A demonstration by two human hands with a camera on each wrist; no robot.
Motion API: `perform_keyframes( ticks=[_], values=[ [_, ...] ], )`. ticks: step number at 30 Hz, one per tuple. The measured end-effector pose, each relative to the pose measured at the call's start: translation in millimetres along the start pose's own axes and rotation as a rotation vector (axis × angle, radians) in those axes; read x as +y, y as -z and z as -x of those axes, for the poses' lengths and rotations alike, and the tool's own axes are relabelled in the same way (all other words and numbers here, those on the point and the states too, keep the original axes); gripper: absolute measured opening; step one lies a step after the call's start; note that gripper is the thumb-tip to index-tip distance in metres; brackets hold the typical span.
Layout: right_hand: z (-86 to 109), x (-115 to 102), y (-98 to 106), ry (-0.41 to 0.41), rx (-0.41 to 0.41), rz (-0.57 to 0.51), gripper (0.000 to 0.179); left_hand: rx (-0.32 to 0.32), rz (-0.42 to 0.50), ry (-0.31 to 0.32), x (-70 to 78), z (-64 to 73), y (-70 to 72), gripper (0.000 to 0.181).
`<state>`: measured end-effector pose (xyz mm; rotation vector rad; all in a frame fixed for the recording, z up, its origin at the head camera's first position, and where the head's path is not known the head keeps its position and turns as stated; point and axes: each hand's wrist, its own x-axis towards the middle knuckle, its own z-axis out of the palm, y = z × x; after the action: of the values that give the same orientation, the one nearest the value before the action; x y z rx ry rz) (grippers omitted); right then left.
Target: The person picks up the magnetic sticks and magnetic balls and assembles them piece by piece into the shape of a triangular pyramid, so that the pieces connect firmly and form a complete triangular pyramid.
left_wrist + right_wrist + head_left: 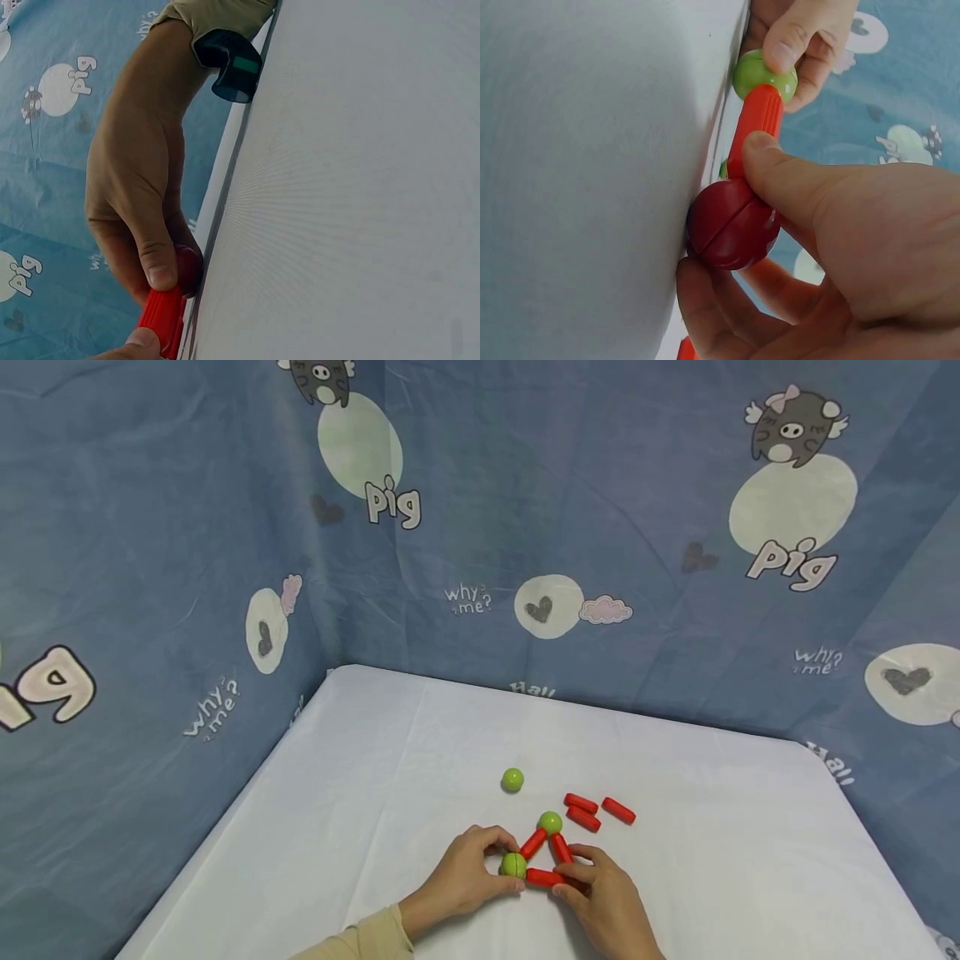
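Note:
On the white table, red ridged rods and balls form a triangle. My left hand [467, 872] pinches the seamed green ball [513, 865] at its left corner between thumb and fingers. A red rod [543, 877] runs from that ball to a dark red ball [733, 225], largely hidden by my right hand [609, 893] in the head view. Right fingers curl about the red ball, while the right thumb presses on the rod's end. Two more red rods, a left one [533, 843] and a right one [561, 849], meet at a green ball [551, 822] on the far corner.
A loose green ball [513, 779] lies behind the triangle. To its right are three spare red rods, two side by side [582, 818] and one a little apart [618, 810]. Blue patterned cloth [480, 543] hangs along the back and left of the table [420, 735].

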<state>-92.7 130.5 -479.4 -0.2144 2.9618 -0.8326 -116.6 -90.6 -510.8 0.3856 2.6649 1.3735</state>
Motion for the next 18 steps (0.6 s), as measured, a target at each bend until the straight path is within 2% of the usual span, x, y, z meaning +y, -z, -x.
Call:
perform_keyframes(
  ticks=[18],
  values=[
    [0.5,-0.7,-2.5,0.014,0.02,0.02,0.026,0.012,0.013,-0.016,-2.1,-0.7,0.0,0.038]
  ],
)
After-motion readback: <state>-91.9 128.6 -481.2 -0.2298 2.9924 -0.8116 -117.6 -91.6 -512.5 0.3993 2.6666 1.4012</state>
